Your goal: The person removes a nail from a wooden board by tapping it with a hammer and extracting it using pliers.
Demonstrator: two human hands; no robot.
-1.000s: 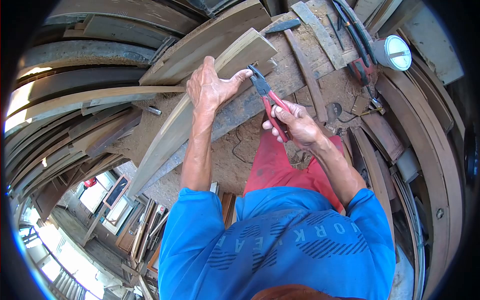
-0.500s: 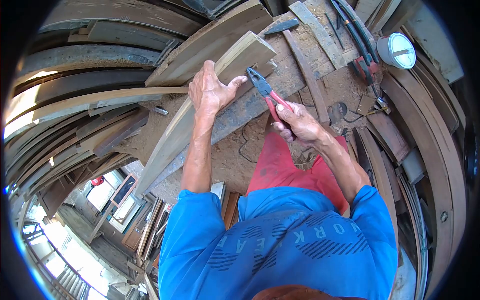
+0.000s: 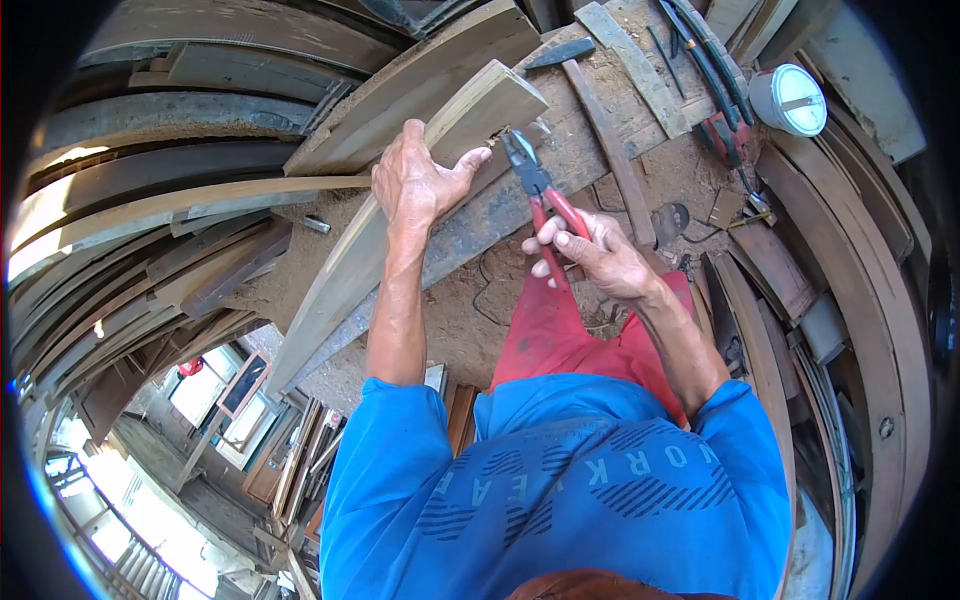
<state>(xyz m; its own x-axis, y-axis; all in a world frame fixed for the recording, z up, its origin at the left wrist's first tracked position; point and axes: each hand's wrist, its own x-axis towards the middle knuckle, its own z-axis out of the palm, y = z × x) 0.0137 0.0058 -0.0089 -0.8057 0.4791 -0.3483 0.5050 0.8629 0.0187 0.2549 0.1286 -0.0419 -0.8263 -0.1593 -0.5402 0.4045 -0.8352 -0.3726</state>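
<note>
My right hand point(image 3: 605, 255) is closed around the red handles of a pair of pliers point(image 3: 531, 178). The handles stand spread, and the jaw tips lie close to a small rough, splintered spot near the end of a wooden board point(image 3: 480, 110). Whether the jaws touch the wood, I cannot tell. My left hand point(image 3: 412, 185) grips this same board by its edge, the fingers partly hidden behind it and the thumb pointing toward the pliers. Underneath, a long worn bench plank point(image 3: 470, 232) supports the board.
A hammer point(image 3: 607, 135) lies on the bench right of the pliers, beside a flat wood strip point(image 3: 632, 70). Further right are a red and black tool point(image 3: 722, 135) and a white bucket point(image 3: 797, 101). Stacked planks point(image 3: 190, 115) crowd the left; more boards point(image 3: 850, 260) line the right.
The pliers have tilted more upright and their handles have spread apart. My right-hand fingers have loosened and shifted on the handles. My left hand stays on the board.
</note>
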